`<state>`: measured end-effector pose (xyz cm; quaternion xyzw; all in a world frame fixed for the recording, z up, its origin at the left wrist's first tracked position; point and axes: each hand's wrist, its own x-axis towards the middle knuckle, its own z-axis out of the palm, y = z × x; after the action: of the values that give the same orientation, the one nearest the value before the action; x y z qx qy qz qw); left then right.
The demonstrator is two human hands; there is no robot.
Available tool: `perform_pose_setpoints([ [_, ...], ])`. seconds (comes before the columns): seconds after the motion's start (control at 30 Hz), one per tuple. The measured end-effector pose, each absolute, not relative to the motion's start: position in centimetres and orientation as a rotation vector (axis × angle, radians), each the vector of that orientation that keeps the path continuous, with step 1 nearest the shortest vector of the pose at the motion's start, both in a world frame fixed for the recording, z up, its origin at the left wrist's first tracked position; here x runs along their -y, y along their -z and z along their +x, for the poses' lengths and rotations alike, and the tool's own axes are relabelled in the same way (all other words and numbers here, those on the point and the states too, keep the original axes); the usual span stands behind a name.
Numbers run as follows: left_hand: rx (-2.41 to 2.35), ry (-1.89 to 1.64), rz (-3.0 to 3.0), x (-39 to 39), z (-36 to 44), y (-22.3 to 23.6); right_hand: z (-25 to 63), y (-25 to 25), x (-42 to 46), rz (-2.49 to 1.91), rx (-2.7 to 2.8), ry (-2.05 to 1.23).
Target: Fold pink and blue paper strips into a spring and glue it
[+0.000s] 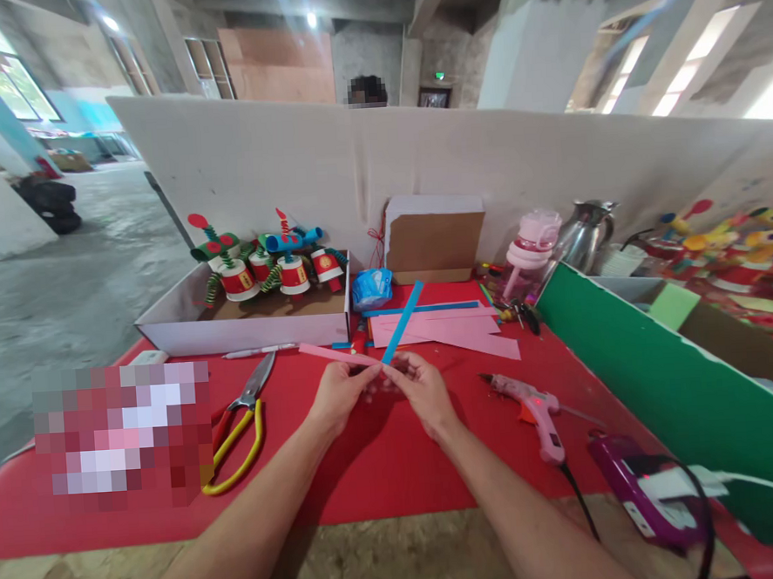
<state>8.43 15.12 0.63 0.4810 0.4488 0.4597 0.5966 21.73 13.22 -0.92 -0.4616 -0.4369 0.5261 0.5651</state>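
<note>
Head view: your two bare hands meet near the middle of the red table cover (385,482), forearms reaching in from the near edge.
Glue gun (529,396): it lies to the right, apart from your right hand; its nozzle is probably hot, so the grip looks the safer part to take.
Scissors (241,403): they rest on the left, blades pointing far; expect them to be the heavier tool, best lifted by the handles.
Left hand (341,395): thumb and fingers are pinched together, almost no gap, on the right end of the pink strip.
Right hand (425,392): thumb and curled fingers close on the near end of the blue strip; some fingertips are hidden.
Pink strip (328,354): it runs leftward from your pinch, its far end free; it looks like paper, so judge it very light, bendable and easy to crease.
Blue strip (403,322): it slants far and right, standing fairly straight; hold it lightly by the end, since a hard squeeze may kink it.
Meeting point: the ends come together at your thumbs; you cannot tell whether they are joined.
Pink sheets (428,326): they lie flat beyond your hands, thin enough to slide.
White box (245,333): far left, holding cup figures (238,281) with springy paper limbs, likely fragile.
</note>
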Motion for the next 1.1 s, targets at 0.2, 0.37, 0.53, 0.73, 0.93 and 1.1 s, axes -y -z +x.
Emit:
perform_pose_setpoints([
  [0.2,-1.052,-1.059,1.131,-15.15,8.48,-0.56,22.06,1.02,-13.34,-1.157,1.217,-1.159],
  [0.37,-1.084,-1.058,1.142,-15.15,8.5,-0.51,22.1,0.99,-13.32,-1.204,1.184,-1.132],
  [0.53,-1.05,-1.087,1.142,-15.04,8.49,-0.78,22.05,0.67,-13.16,-1.182,1.085,-1.217],
  [0.73,-1.019,-1.068,1.163,-15.12,8.33,-0.51,21.98,0.65,-13.23,-1.16,1.034,-1.298],
  [0.93,-1.003,-1.106,1.183,-15.28,8.39,-0.16,21.94,0.44,-13.15,-1.175,0.967,-1.347],
  [1.1,-1.003,-1.137,1.148,-15.18,8.2,-0.6,21.85,0.39,-13.1,-1.205,0.845,-1.344],
])
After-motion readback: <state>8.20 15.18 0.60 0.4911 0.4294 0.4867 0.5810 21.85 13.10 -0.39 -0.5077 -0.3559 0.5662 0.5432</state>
